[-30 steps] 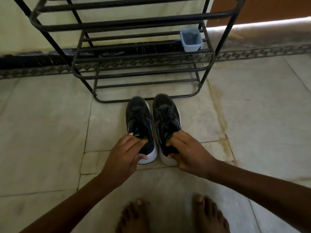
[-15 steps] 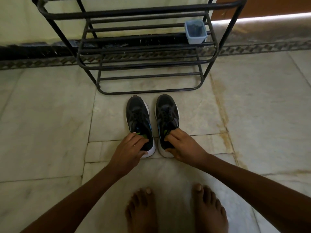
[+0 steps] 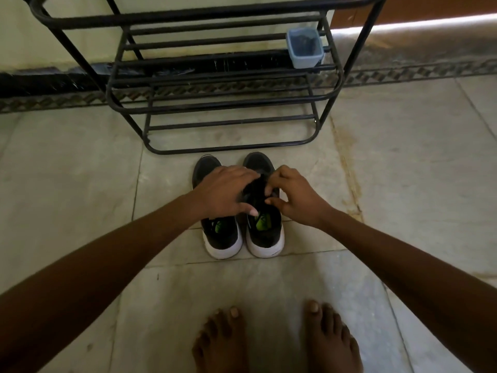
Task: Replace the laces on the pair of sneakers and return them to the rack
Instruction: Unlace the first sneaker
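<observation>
Hands have moved from heels to right sneaker (image 3: 265,211): left hand (image 3: 223,192) spread over it, right hand (image 3: 293,195) pinching lace; begin unlacing.

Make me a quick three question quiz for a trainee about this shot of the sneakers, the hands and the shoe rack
1. True or false: the pair of sneakers is already back on the black rack.
2. Multiple choice: the blue plastic container sits
A) on the floor beside the sneakers
B) on a rack shelf, at its right end
C) inside a sneaker
3. Fill in: both the left hand and the right hand work at the laces of the ____ sneaker.

Key
1. False; they stand on the tiled floor in front of it.
2. B
3. right
</observation>
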{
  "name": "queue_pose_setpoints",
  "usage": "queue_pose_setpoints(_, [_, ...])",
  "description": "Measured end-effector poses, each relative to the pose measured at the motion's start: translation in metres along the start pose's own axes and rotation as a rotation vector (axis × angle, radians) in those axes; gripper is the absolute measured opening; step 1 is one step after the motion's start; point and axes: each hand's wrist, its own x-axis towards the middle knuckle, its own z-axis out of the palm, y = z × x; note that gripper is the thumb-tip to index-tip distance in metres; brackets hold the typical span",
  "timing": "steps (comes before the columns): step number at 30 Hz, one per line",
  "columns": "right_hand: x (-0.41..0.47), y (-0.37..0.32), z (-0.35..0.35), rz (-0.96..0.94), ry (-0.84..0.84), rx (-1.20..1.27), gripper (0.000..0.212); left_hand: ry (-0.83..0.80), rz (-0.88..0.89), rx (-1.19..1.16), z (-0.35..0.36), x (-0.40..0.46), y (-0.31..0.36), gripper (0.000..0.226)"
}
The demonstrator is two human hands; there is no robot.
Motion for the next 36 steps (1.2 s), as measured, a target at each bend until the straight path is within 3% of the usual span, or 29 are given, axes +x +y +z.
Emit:
queue_pose_setpoints(3, [0.006, -0.002, -0.002, 0.013, -0.023, 0.100, 0.011, -0.085, 0.033, 0.001, 0.010, 0.010, -0.003, 0.095])
queue_pose_setpoints(8, [-0.002, -0.009, -0.015, 0.213, 0.035, 0.692, 0.007, -0.054, -0.008, -0.030, 0.019, 0.011, 0.003, 0.094])
queue_pose_setpoints(14, [-0.011, -0.014, -0.052, 0.319, 0.305, 0.933, 0.012, -0.060, -0.081, -0.103, 0.018, 0.005, 0.007, 0.092])
queue_pose_setpoints(17, [-0.018, -0.007, -0.064, 0.354, 0.507, 0.843, 0.003, 0.052, -0.082, -0.211, 0.023, -0.002, 0.014, 0.070])
queue_pose_setpoints(20, [-0.025, 0.003, -0.059, 0.505, 0.602, 0.606, 0.015, 0.168, -0.050, -0.312, 0.031, -0.007, 0.021, 0.043])
queue_pose_setpoints(23, [-0.030, 0.009, -0.041, 0.703, 0.431, 0.308, 0.021, 0.256, -0.011, -0.332, 0.033, -0.005, 0.030, 0.028])
queue_pose_setpoints(27, [-0.035, -0.001, -0.010, 0.785, 0.058, -0.008, 0.066, 0.272, -0.035, -0.241, 0.035, 0.003, 0.044, 0.022])
queue_pose_setpoints(32, [-0.045, -0.028, 0.023, 0.566, 0.183, -0.223, 0.074, 0.355, -0.065, -0.295, 0.039, 0.008, 0.048, 0.020])
queue_pose_setpoints(36, [-0.047, -0.034, 0.036, 0.381, 0.191, -0.289, 0.049, 0.490, -0.141, -0.566, 0.039, 0.008, 0.041, 0.020])
